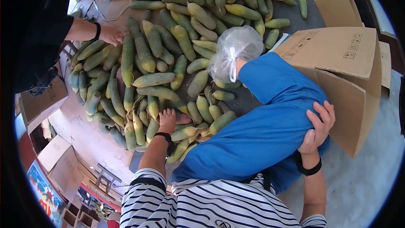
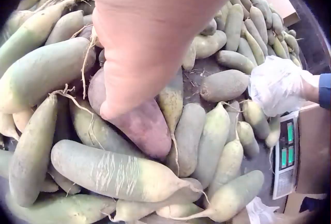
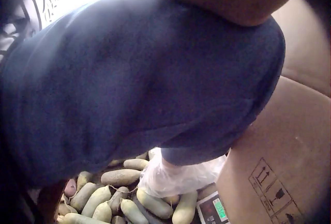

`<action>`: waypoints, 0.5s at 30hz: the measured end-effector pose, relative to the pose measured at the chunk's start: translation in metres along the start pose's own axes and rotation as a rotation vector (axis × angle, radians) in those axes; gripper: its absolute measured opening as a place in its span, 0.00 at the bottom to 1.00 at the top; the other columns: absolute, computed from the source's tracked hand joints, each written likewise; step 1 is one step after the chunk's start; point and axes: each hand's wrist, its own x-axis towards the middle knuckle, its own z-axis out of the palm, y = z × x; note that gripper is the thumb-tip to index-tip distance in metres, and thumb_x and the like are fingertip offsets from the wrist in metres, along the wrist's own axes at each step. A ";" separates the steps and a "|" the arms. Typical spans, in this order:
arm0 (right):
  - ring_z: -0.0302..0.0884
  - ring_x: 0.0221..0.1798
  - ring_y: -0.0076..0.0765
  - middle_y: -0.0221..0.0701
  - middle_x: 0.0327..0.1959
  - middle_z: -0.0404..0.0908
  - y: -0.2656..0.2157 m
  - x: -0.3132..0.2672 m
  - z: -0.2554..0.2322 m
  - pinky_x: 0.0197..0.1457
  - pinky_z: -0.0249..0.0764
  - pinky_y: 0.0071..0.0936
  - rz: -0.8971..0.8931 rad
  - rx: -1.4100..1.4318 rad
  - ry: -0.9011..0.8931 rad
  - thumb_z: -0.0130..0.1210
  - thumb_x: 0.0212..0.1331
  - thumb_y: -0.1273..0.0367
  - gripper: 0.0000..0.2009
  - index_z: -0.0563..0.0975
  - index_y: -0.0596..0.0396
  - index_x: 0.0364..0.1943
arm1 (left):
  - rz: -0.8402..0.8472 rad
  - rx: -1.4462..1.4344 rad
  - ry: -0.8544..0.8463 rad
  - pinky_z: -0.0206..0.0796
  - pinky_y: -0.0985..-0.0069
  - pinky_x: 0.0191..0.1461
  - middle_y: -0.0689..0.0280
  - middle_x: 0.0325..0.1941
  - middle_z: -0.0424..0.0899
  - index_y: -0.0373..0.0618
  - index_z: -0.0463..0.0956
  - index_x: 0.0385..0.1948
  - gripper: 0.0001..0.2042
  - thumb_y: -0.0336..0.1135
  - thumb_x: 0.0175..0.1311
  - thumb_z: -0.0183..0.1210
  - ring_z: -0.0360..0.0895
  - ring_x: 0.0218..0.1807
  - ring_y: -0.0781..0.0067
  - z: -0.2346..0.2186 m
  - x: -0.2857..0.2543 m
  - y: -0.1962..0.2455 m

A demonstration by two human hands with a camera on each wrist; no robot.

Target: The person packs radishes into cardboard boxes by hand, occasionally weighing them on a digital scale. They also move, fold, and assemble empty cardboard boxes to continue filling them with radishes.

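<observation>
My left hand (image 1: 167,120) reaches down into the radish pile. In the left wrist view it grips a reddish-pink radish (image 2: 145,131) from above, thumb side against the skin; the fingers' far side is hidden. Long green radishes (image 2: 111,170) with thin root tails lie all round it. My right hand (image 1: 319,126) rests on the knee of my blue trousers (image 1: 253,118), fingers lightly bent over the cloth. A knotted clear plastic bag (image 1: 249,42) surrounds the foot of that bent leg, among the radishes.
A large cardboard box (image 1: 337,55) with raised flaps stands to the right. Beside it a scale (image 2: 284,157) shows green digits. Another person's hand (image 1: 112,33) hangs over the pile's left side. More boxes (image 1: 52,154) stand at the lower left.
</observation>
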 end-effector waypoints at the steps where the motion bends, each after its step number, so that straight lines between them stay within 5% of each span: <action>1: 0.63 0.62 0.54 0.41 0.52 0.75 0.000 0.000 0.000 0.70 0.51 0.55 0.007 -0.007 -0.004 0.37 0.60 0.60 0.19 0.77 0.55 0.44 | 0.011 0.000 -0.002 0.58 0.56 0.58 0.58 0.59 0.72 0.45 0.69 0.56 0.19 0.34 0.62 0.50 0.67 0.60 0.58 -0.002 0.002 0.003; 5: 0.63 0.62 0.53 0.40 0.52 0.75 0.001 0.000 0.001 0.69 0.51 0.55 0.000 0.002 0.005 0.37 0.60 0.60 0.19 0.77 0.53 0.44 | -0.020 0.002 -0.081 0.60 0.58 0.54 0.59 0.50 0.74 0.46 0.70 0.53 0.18 0.34 0.59 0.54 0.70 0.54 0.59 -0.007 0.012 0.002; 7: 0.63 0.62 0.53 0.40 0.52 0.75 0.003 0.000 0.000 0.69 0.51 0.55 0.001 0.000 0.002 0.37 0.60 0.59 0.19 0.78 0.52 0.43 | 0.090 0.050 -0.170 0.59 0.58 0.55 0.60 0.48 0.74 0.47 0.72 0.49 0.22 0.38 0.51 0.63 0.70 0.54 0.59 -0.026 0.009 -0.003; 8: 0.63 0.62 0.53 0.40 0.52 0.75 0.003 0.000 0.000 0.69 0.51 0.55 0.001 0.002 0.002 0.36 0.60 0.59 0.19 0.78 0.52 0.43 | 0.120 0.040 -0.160 0.59 0.59 0.56 0.60 0.48 0.75 0.47 0.72 0.49 0.31 0.43 0.38 0.71 0.70 0.54 0.59 -0.024 0.010 -0.006; 15: 0.63 0.63 0.52 0.39 0.53 0.75 0.003 -0.002 0.001 0.70 0.51 0.54 0.006 0.013 0.013 0.36 0.60 0.59 0.19 0.78 0.51 0.43 | 0.108 -0.059 -0.349 0.64 0.62 0.55 0.58 0.48 0.76 0.43 0.76 0.45 0.35 0.53 0.32 0.72 0.71 0.54 0.56 -0.088 0.005 -0.008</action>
